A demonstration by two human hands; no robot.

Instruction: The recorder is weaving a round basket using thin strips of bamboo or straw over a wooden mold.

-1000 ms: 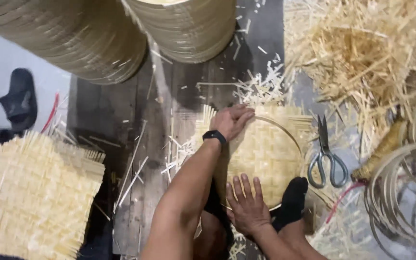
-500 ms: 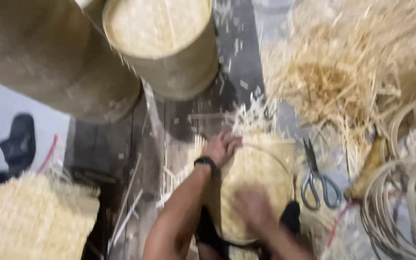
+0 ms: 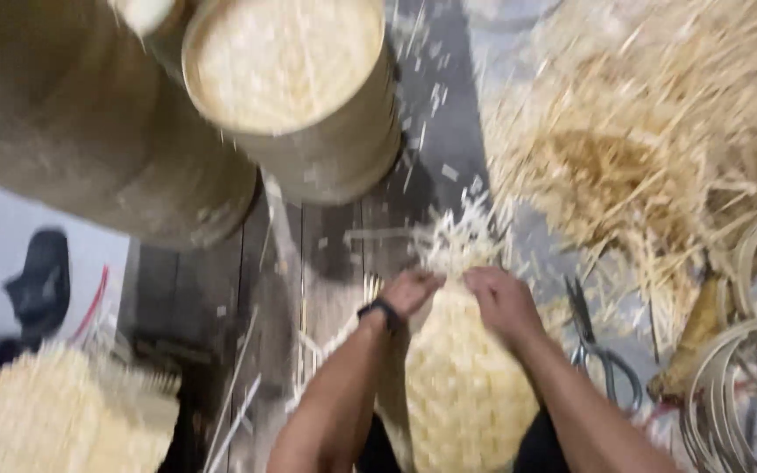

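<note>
both hands are at the far edge of a pale woven mat that lies in front of the person, reaching from between the forearms out to the dark wooden floor. the left hand, with a black band on its wrist, is curled over the mat's top left edge; the fingers look closed on the weave, though the picture is blurred and the fingertips are hard to make out. the right hand sits just beside it on the top right edge, fingers bent down onto the mat in the same way, and i cannot tell whether it pinches a strip or only presses. the two hands are close together, nearly touching. loose strip ends stick out in a ragged fan just beyond the fingers

right of the mat, a pair of scissors lies on the floor, close to the right forearm. farther right are coiled hoops of thin cane and a large heap of straw-like shavings. above the hands stand two big woven drums, one showing its pale round top and a larger one to its left. at the lower left lies another pale woven panel, well apart from the hands, with a dark shoe above it
</note>
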